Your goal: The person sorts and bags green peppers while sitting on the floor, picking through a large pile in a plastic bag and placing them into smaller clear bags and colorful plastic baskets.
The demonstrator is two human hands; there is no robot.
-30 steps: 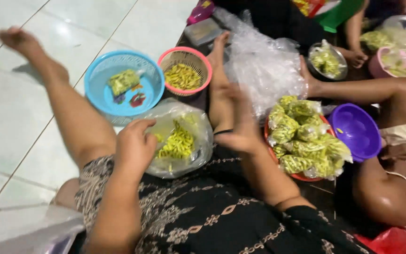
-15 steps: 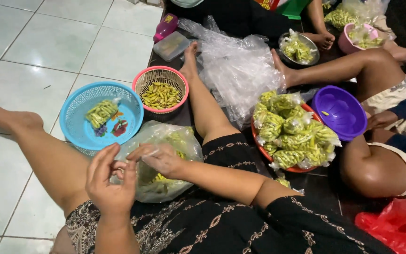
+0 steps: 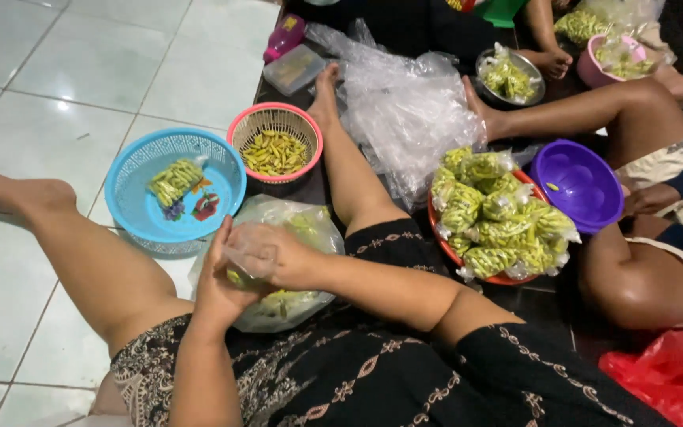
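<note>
Pale glossy floor tiles (image 3: pixel 65 71) on the left, a dark mat under the goods on the right; I log the following from the head view. Left hand (image 3: pixel 227 281) and right hand (image 3: pixel 274 257): both closed together on a small clear bag (image 3: pixel 248 265) with a few yellow-green chillies showing through, held just above the lap between the outstretched legs. Directly beneath the hands: a large clear plastic bag (image 3: pixel 298 229) of loose chillies, lying on the floor against the patterned dark skirt. Beside it toward the left: a blue basket (image 3: pixel 132 170) with one filled packet (image 3: pixel 174 180) and two small coloured items I cannot identify. Just beyond it: a pink basket (image 3: pixel 310 134) of loose yellow-green chillies. Right of my right leg: a red tray (image 3: pixel 507 278) heaped with tied chilli packets (image 3: pixel 499 217), touching a purple bowl (image 3: pixel 579 186). Behind those: a crumpled heap of clear plastic (image 3: pixel 405 111). Far edge: a metal bowl (image 3: pixel 535 75) and a pink bowl (image 3: pixel 594 73), both with chillies, near other people's legs. Lower right corner: a red plastic bag (image 3: pixel 666 375).
</note>
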